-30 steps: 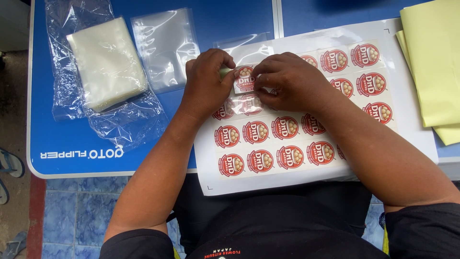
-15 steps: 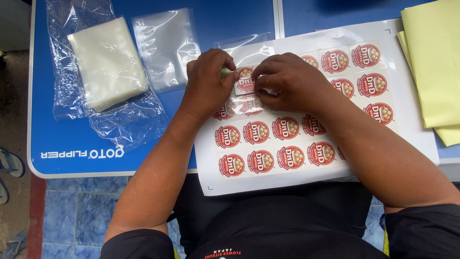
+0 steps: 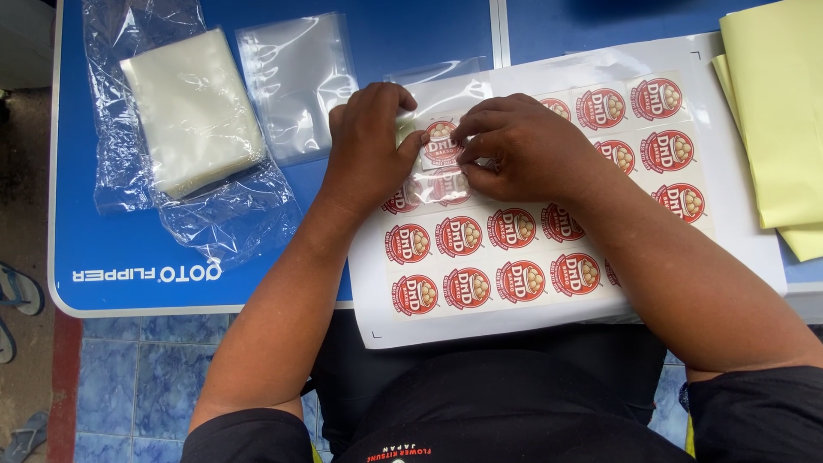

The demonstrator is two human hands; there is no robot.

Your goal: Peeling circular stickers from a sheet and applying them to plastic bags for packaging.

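Both hands pinch one red sticker (image 3: 440, 146). The left hand (image 3: 369, 146) grip is at 9 o'clock of it, the right hand (image 3: 523, 150) grip at 3 o'clock. A clear bag (image 3: 296, 86) lies on the blue counter (image 3: 411, 30).

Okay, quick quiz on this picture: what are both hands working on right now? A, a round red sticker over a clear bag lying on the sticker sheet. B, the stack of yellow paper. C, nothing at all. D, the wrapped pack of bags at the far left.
A: the left hand and the right hand meet at one red sticker over a clear bag on the sticker sheet, far from the yellow paper and the pack of bags.
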